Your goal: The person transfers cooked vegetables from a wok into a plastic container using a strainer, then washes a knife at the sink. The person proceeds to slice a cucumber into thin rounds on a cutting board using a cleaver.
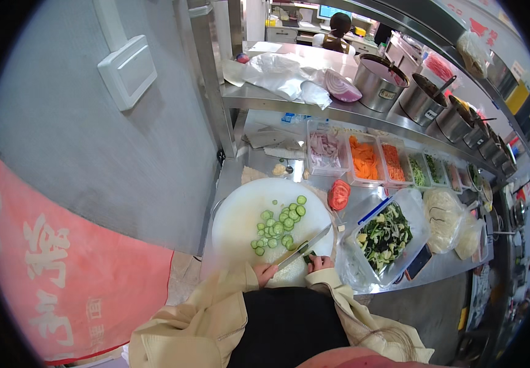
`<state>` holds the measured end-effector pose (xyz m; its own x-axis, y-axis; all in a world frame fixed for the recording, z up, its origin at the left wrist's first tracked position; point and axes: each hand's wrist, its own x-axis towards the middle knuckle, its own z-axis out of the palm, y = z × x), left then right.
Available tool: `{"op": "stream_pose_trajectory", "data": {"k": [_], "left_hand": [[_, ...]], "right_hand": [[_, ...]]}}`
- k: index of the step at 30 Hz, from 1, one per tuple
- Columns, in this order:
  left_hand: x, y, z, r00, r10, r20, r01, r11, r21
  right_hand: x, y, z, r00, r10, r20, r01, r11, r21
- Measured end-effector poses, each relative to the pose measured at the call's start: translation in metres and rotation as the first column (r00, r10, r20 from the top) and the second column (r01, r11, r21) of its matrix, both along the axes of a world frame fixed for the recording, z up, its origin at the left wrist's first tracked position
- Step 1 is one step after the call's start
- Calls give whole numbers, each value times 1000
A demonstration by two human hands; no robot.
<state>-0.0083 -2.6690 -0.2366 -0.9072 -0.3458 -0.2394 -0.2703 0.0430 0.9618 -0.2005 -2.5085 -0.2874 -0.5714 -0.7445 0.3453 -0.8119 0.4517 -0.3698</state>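
My left hand grips the handle of a kitchen knife, its blade slanting away to the right over a round white cutting board. Under my right hand is a dark green piece of cucumber, held against the board close to the blade; the fingers partly hide it. Many cut cucumber slices lie scattered and overlapping across the board's middle, beyond the knife. Beside the board's right edge rests a cut tomato.
A clear tub of leafy greens stands right of the board, near a phone and bagged noodles. Behind are tubs of sliced onion and carrot. A steel shelf carries several metal pots. A person sits beyond.
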Motion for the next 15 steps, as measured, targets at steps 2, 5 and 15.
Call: {"op": "stream_pose_trajectory", "data": {"k": [2,5,15], "left_hand": [[1,-3,-6,998,-65,-3,65,997,-31],[-3,-12,-3,998,-61,24,61,997,37],[-2,1,2,999,13,-42,-15,998,-65]], "right_hand": [[-1,2,-3,1000,13,-19,-12,999,35],[-10,-2,1,998,63,-12,-63,998,-12],[-26,3,10,974,213,-73,-210,977,40]]}}
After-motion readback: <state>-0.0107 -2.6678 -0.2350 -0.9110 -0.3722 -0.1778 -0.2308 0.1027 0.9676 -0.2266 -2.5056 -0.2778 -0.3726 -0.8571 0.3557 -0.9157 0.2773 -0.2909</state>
